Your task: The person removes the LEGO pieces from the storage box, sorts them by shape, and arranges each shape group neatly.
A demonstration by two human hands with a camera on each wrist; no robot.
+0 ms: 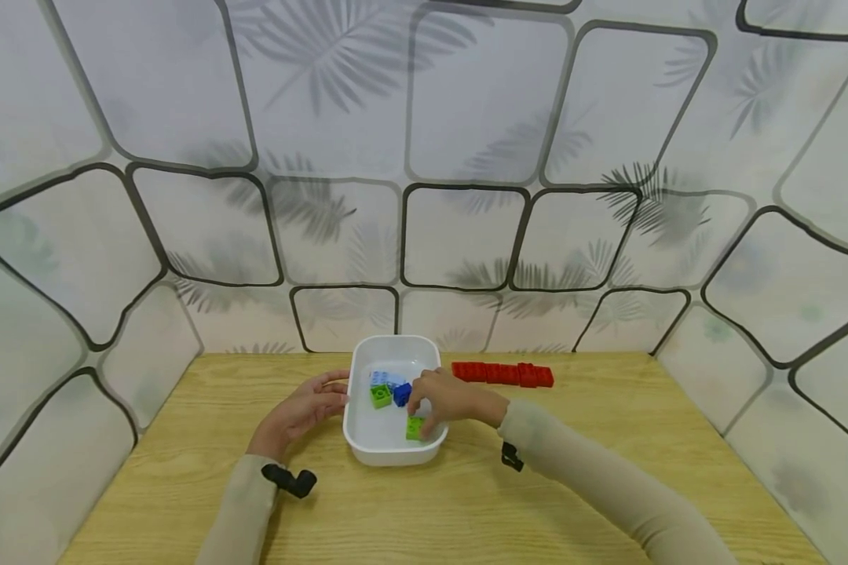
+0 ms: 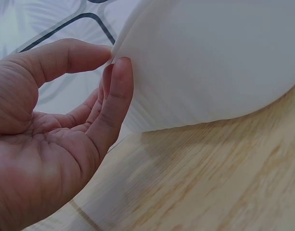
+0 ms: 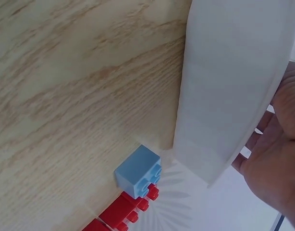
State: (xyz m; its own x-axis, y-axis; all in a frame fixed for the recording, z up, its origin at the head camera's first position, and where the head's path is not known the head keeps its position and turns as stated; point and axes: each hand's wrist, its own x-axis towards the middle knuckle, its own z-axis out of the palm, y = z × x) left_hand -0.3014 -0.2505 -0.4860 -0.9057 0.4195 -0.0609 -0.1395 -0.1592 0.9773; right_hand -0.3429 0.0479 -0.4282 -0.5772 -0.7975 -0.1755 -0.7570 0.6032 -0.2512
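Observation:
A white plastic tub (image 1: 396, 457) stands on the table in the head view. My left hand (image 1: 309, 410) is at its left side; in the left wrist view the thumb and fingers of that hand (image 2: 66, 130) pinch the tub's rim. Inside lie a green toy brick (image 1: 380, 395), a dark blue brick (image 1: 402, 394), a light blue brick (image 1: 380, 377) and a lime green brick (image 1: 414, 428). Over the tub's right rim reaches my right hand (image 1: 448, 396), thumb beside the lime brick and fingers bent with a gap. The right wrist view hides those fingertips behind the wall.
A row of joined red bricks (image 1: 502, 374) lies on the wooden table (image 1: 367, 518), right of the tub. At the row's end sits another light blue brick (image 3: 138, 171), seen in the right wrist view. Patterned panels (image 1: 466, 235) enclose the table's back and sides.

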